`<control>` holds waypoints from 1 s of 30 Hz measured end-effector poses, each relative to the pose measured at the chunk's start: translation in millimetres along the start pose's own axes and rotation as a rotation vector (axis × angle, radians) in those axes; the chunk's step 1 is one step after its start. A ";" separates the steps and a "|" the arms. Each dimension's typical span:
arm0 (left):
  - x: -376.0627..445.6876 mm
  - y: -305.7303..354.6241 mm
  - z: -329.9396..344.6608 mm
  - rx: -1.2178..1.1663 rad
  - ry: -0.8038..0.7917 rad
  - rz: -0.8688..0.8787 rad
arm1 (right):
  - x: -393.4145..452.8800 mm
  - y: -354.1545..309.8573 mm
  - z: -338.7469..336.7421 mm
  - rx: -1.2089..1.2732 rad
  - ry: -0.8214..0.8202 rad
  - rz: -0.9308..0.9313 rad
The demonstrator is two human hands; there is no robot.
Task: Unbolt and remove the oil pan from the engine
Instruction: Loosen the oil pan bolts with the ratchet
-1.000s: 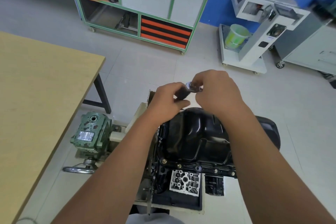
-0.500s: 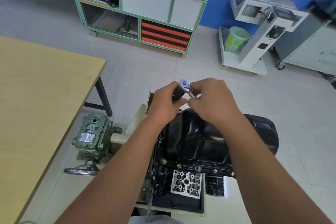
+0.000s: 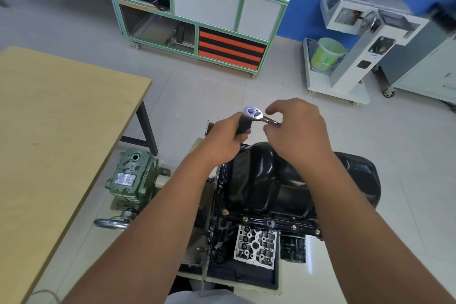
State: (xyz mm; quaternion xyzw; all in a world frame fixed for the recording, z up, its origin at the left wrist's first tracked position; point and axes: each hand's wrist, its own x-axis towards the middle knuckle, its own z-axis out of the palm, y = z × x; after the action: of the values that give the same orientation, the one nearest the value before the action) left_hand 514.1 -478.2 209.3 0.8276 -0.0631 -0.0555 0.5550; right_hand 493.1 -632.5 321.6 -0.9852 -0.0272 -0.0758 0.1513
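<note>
- Oil pan (image 3: 269,180): black, glossy pressed-metal shell, seated on the upturned engine (image 3: 249,249) directly below your hands. You would have judged it stiff but dentable, moderately heavy, and likely slick with oil film.
- Flange bolts (image 3: 293,227): a row was visible along the near rim, apparently seated, so the pan was not yet free to lift.
- Hold points: you should have taken it by the flange at two opposite sides, not by the smooth rounded sump, where fingers would slide.
- Ratchet (image 3: 254,115): chrome head up, held in the air above the pan's far end, clear of any bolt.
- Left hand (image 3: 222,140): your fingers were wrapped around a dark cylindrical piece beneath the ratchet head, probably a socket or extension.
- Right hand (image 3: 296,131): your thumb and fingers were closed round the ratchet's shank, with the index finger lifted loose over the head.
- Green gearbox (image 3: 130,175): stood left of the engine, untouched.
</note>
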 end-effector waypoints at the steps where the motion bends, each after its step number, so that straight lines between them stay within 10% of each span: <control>1: 0.7 1.5 0.0 0.018 -0.021 0.007 | 0.3 0.7 -0.2 0.052 -0.005 0.047; 16: 1.6 3.8 17.5 0.138 0.192 0.064 | 1.1 -13.7 -4.2 0.168 -0.284 0.102; 21: 6.4 1.8 13.9 0.129 0.051 0.048 | 4.7 -12.8 -6.5 -0.058 -0.088 0.046; 25: 5.5 3.9 16.3 0.144 0.145 0.037 | 0.3 -13.9 -1.3 0.172 -0.326 0.098; 30: 8.8 -2.8 6.8 0.132 0.054 0.026 | 6.1 -11.8 -2.8 0.043 -0.131 0.090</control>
State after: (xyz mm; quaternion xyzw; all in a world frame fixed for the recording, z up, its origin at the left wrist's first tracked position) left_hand 521.8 -484.8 203.9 0.8627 -0.0624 -0.0219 0.5015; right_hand 497.8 -621.9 328.6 -0.9848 0.0059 -0.0038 0.1737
